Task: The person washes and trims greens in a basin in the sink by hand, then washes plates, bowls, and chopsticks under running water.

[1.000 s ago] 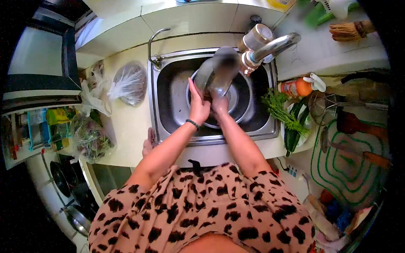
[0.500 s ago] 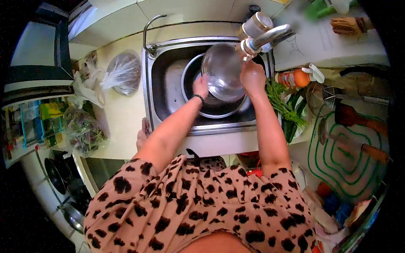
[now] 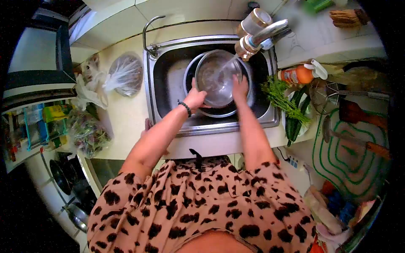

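Observation:
A shiny metal bowl [image 3: 213,78] is under the running faucet [image 3: 249,44], with a stream of water falling into it. My left hand [image 3: 196,99] grips its lower left rim, thumb on the inner side and fingers out of sight below. At the right side of the bowl, my right hand [image 3: 240,89] touches the rim; its fingers are smeared by motion. Beneath the bowl, a larger round basin [image 3: 188,76] sits in the steel sink [image 3: 168,101].
Green herbs [image 3: 280,99] and cucumbers [image 3: 292,126] lie right of the sink, near an orange spray bottle [image 3: 297,76] and a wire strainer [image 3: 325,95]. Plastic bags [image 3: 124,76] stand on the left counter. A thin curved tap [image 3: 145,33] rises at the sink's back left corner.
The bowl has tipped to face upward and moved slightly left, and water now runs into it. My right hand has come down from the faucet to the bowl's right rim.

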Motion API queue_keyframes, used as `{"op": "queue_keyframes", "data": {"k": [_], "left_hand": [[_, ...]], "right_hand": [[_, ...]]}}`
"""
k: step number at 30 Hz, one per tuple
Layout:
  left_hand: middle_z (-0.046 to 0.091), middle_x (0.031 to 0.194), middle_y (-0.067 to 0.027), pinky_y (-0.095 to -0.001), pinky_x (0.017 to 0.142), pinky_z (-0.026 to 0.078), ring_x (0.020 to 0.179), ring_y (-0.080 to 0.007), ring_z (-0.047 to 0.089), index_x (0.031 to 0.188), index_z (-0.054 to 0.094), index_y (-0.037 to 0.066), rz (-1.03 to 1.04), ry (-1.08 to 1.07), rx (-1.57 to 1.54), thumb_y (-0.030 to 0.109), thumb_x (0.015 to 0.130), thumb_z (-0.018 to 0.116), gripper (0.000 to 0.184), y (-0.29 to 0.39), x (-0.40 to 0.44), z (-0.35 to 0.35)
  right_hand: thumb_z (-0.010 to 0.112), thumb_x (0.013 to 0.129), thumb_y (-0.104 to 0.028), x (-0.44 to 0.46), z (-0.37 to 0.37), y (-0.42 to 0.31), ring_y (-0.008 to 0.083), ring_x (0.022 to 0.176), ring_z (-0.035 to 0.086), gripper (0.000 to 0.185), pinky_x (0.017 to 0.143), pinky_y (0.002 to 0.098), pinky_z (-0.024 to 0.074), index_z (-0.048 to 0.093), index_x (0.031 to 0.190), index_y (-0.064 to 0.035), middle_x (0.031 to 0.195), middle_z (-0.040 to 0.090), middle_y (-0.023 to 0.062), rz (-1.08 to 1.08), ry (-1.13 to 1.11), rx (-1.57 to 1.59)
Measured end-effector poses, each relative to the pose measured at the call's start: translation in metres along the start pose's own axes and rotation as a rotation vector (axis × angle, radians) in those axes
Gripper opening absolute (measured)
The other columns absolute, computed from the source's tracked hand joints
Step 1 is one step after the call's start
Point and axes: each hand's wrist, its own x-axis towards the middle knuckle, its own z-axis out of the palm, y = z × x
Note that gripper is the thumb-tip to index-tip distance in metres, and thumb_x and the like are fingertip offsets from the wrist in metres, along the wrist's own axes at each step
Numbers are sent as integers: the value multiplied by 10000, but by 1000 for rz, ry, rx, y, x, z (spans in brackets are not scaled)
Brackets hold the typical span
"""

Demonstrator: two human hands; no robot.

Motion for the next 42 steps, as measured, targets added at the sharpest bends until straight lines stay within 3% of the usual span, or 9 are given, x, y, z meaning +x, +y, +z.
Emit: {"op": "queue_keyframes", "data": {"k": [7, 11, 15, 18, 21, 28, 33, 36, 42], "left_hand": [[406, 1289, -243, -350, 957, 367, 1120, -348, 478, 1392, -104, 90, 699, 491, 441, 30, 730, 532, 920, -29, 15, 2], [387, 1314, -203, -365, 933, 406, 1134, -333, 463, 1397, -96, 100, 57, 40, 149, -38, 705, 480, 911, 10, -9, -6], [415, 1275, -184, -365, 698, 532, 1069, -347, 511, 1398, -41, 95, 890, 729, 507, -59, 722, 462, 857, -15, 16, 10], [603, 907, -147, -321, 611, 556, 766, -246, 616, 1034, 525, -52, -102, 43, -41, -4, 732, 540, 306, 0, -4, -22], [592, 749, -65, -308, 533, 556, 648, -191, 585, 991, 559, -14, -249, 134, -70, 17, 731, 589, 263, -30, 33, -34], [612, 900, -107, -354, 744, 474, 837, -232, 591, 1021, 539, -10, 531, 297, 127, 122, 809, 581, 254, -27, 119, 1], [470, 1173, -199, -472, 878, 444, 1028, -319, 517, 1217, 349, -10, -177, 16, -809, 61, 822, 481, 423, -49, 40, 34], [434, 1203, -219, -486, 991, 362, 1118, -361, 450, 1182, 348, -82, -70, -128, -1071, 2, 792, 435, 408, -48, 16, 27], [419, 1190, -230, -475, 780, 527, 1001, -364, 535, 1253, 240, -26, -54, 128, -515, -38, 792, 372, 479, -21, 8, -5]], "right_hand": [[582, 814, -258, -19, 78, 38, 415, 902, 574, 466, 819, 423, 443, 483, 1105, 92, 1010, 586, 250, 123, 134, 166], [627, 783, -281, -3, -11, -50, 339, 826, 601, 510, 730, 379, 474, 481, 1088, 101, 975, 605, 219, -127, -134, 223], [611, 778, -349, -58, 48, -21, 337, 1198, 406, 713, 992, 365, 313, 354, 1261, 108, 1279, 408, 279, 192, -89, 545], [541, 822, -370, 16, 0, 14, 397, 934, 558, 423, 792, 448, 431, 599, 955, 27, 981, 591, 258, 38, -206, -76], [520, 826, -242, 42, -32, -22, 393, 824, 589, 268, 740, 452, 458, 601, 907, 0, 845, 608, 228, -400, -223, -296], [507, 819, -208, -15, -91, -124, 418, 811, 564, 244, 713, 487, 454, 579, 1002, -64, 834, 597, 238, -420, -150, -590], [517, 802, -132, 7, -73, -66, 396, 714, 589, 146, 633, 459, 474, 580, 886, -31, 755, 598, 225, -419, 31, -222], [467, 847, -206, -14, -20, -15, 429, 977, 539, 326, 850, 455, 420, 522, 1056, 38, 1057, 541, 300, -32, -32, -58], [510, 834, -218, -26, -76, -78, 403, 1004, 502, 363, 853, 448, 388, 454, 1139, -30, 1061, 541, 228, -335, 81, -200]]}}
